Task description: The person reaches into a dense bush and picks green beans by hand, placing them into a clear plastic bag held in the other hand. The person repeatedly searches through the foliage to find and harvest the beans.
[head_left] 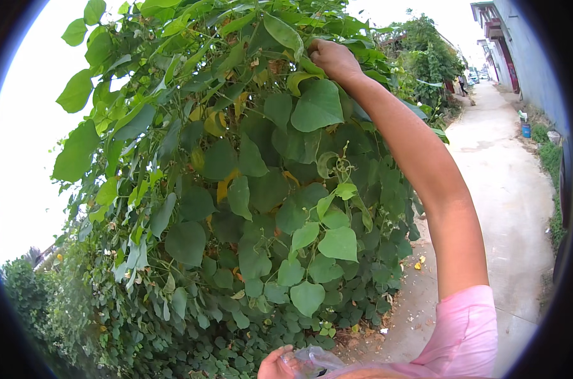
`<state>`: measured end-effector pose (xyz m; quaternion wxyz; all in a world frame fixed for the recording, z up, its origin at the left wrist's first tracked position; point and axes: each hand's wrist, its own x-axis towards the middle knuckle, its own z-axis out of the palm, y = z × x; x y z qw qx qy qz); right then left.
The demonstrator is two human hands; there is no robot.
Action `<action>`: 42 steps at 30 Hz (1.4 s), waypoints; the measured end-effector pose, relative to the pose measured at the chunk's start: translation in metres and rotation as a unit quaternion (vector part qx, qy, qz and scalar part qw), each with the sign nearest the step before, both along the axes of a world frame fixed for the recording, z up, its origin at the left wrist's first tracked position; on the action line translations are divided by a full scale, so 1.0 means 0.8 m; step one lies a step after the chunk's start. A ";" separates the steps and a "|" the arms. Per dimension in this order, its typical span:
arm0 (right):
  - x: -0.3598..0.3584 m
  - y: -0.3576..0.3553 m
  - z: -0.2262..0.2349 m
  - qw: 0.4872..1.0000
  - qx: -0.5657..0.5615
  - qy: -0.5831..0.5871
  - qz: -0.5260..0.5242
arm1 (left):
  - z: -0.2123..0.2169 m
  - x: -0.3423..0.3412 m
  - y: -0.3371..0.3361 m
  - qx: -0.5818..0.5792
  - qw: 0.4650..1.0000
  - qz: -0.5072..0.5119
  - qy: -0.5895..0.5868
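My right hand [332,59] is raised high into a tall leafy vine [236,189], its fingers closed around something among the top leaves; what it grips is hidden by foliage, perhaps a green pod [299,79] curving just below it. My right arm, in a pink sleeve, rises from the lower right. At the bottom edge my left hand [275,365] holds a crumpled clear plastic bag [315,361]. The vine has broad heart-shaped green leaves, a few yellowed ones, and thin curling tendrils.
A pale concrete path [501,183] runs along the right of the vine toward distant buildings [514,44]. A blue container [526,130] stands by the path's far edge. More bushes [432,60] grow further along. Low shrubs [40,297] fill the lower left.
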<state>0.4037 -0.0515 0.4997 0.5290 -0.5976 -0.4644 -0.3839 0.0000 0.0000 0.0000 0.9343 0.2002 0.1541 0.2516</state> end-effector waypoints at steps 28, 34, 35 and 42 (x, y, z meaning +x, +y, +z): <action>0.015 0.018 -0.041 0.940 -0.105 0.078 0.314 | 0.016 0.007 -0.071 0.017 0.996 0.035 0.081; 0.010 -0.011 -0.062 0.971 -0.132 -0.019 0.197 | 0.013 0.009 -0.070 -0.029 0.999 0.004 0.031; 0.017 -0.011 -0.065 0.981 -0.115 -0.076 0.137 | 0.016 0.010 -0.069 -0.016 0.999 0.001 0.035; 0.004 -0.142 -0.087 0.986 0.161 0.001 -0.038 | 0.033 0.021 -0.077 0.015 0.999 -0.011 0.032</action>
